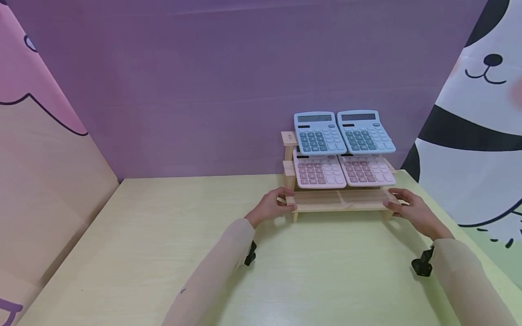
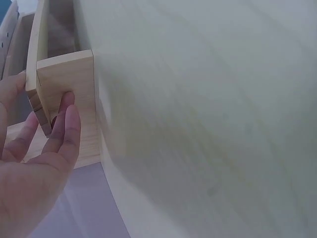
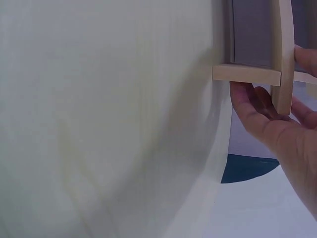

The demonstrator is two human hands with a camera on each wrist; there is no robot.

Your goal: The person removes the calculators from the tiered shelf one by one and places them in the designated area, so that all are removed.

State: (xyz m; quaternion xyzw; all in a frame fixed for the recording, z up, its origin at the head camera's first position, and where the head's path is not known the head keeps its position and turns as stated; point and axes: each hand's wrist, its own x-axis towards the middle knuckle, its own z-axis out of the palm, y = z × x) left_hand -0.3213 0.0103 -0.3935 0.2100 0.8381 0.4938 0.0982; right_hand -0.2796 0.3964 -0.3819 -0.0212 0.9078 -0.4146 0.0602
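Observation:
A three-tier wooden stand (image 1: 342, 200) rests at the back right of the table. My left hand (image 1: 271, 206) grips the left end of its lowest tier, thumb and fingers on either side of the board. At the opposite end, my right hand (image 1: 416, 216) holds the same tier. Both wrist views show fingers tucked around the wooden end leg (image 2: 74, 74) and the board edge (image 3: 285, 59). Two blue calculators (image 1: 320, 136) lean side by side on the top tier. Below them, two pink calculators (image 1: 320, 172) occupy the middle tier. The lowest tier carries nothing.
The pale wooden table (image 1: 163, 244) extends left and forward of the stand. Behind it rises a purple backdrop (image 1: 204, 90). A panda-printed panel (image 1: 481, 181) borders the right side, and a pink and beige panel (image 1: 45, 181) the left.

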